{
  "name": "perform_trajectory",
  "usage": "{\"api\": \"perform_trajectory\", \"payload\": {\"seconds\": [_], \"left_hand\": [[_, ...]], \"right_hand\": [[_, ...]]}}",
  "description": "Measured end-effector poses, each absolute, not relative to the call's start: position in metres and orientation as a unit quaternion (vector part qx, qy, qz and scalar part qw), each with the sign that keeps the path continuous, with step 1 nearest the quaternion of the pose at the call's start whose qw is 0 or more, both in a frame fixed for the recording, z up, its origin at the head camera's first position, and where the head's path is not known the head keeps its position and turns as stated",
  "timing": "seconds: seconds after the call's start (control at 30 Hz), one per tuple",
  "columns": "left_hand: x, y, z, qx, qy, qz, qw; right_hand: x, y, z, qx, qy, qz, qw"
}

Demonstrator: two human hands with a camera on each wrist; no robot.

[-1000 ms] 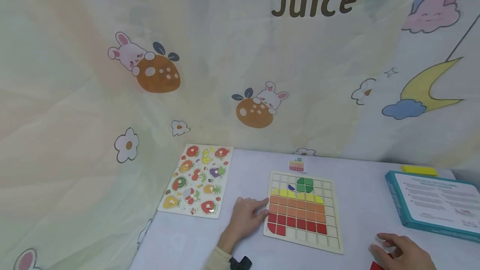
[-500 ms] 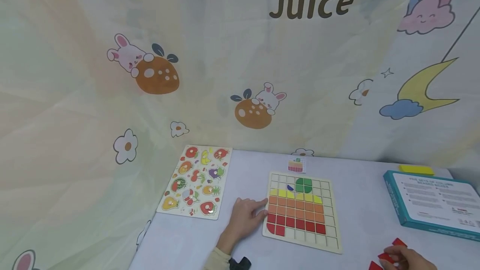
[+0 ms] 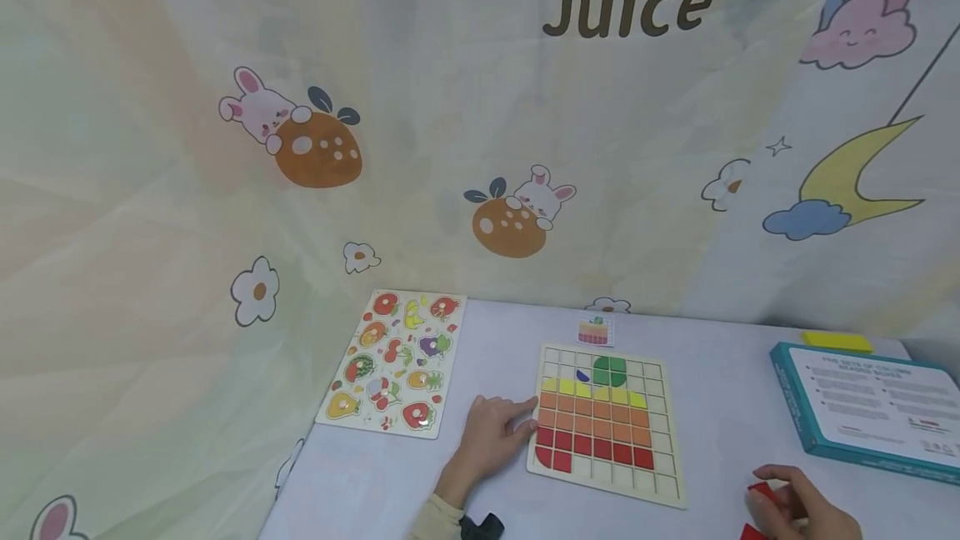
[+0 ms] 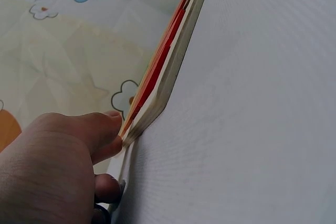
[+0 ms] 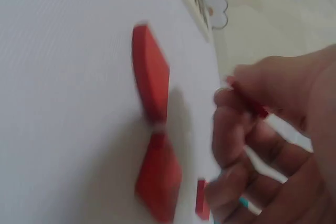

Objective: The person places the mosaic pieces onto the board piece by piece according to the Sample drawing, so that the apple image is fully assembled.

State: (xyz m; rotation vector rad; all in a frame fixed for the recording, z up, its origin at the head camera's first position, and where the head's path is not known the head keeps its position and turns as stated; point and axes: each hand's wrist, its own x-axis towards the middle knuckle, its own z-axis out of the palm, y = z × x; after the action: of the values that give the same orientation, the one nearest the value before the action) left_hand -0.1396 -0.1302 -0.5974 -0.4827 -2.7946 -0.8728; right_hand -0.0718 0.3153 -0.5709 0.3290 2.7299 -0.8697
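Note:
A wooden grid board (image 3: 667, 473) lies on the white table, partly filled with rows of red, orange and yellow tiles and a green shape on top. My left hand (image 3: 525, 422) rests flat beside the board, its fingertips touching the left edge; in the left wrist view the fingers (image 4: 107, 132) press against the board's edge (image 4: 173, 72). At the lower right, my right hand (image 3: 765, 497) pinches a small red tile (image 3: 759, 489). In the right wrist view the fingers (image 5: 231, 129) hold that red tile (image 5: 248, 99) above two loose red tiles (image 5: 151, 72) on the table.
A fruit peg puzzle (image 3: 393, 361) lies left of the grid board. A small picture card (image 3: 596, 330) sits behind the board. A teal box (image 3: 862, 411) with printed text is at the right, with a yellow block (image 3: 837, 341) behind it. A printed curtain hangs behind the table.
My right hand went from spread fingers over the red tiles to pinching one red tile and holding it slightly raised. The left hand has stayed at the board's edge.

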Motion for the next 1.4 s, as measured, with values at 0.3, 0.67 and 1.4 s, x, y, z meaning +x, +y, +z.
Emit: {"api": "perform_trajectory", "payload": {"seconds": [0.3,0.67,1.4], "left_hand": [[-0.139,-0.13,-0.595,-0.16,-0.941,-0.286,0.081],[-0.141,-0.13,-0.595,-0.164,-0.94,-0.288,0.08],[-0.142,-0.131,-0.6,-0.159,-0.94,-0.294,0.073]], "right_hand": [[-0.08,0.267,-0.555,0.141,0.923,-0.349,0.074],[-0.084,0.201,-0.557,0.079,0.911,-0.393,0.098],[-0.089,0.135,-0.564,-0.015,0.921,-0.389,0.025]]}}
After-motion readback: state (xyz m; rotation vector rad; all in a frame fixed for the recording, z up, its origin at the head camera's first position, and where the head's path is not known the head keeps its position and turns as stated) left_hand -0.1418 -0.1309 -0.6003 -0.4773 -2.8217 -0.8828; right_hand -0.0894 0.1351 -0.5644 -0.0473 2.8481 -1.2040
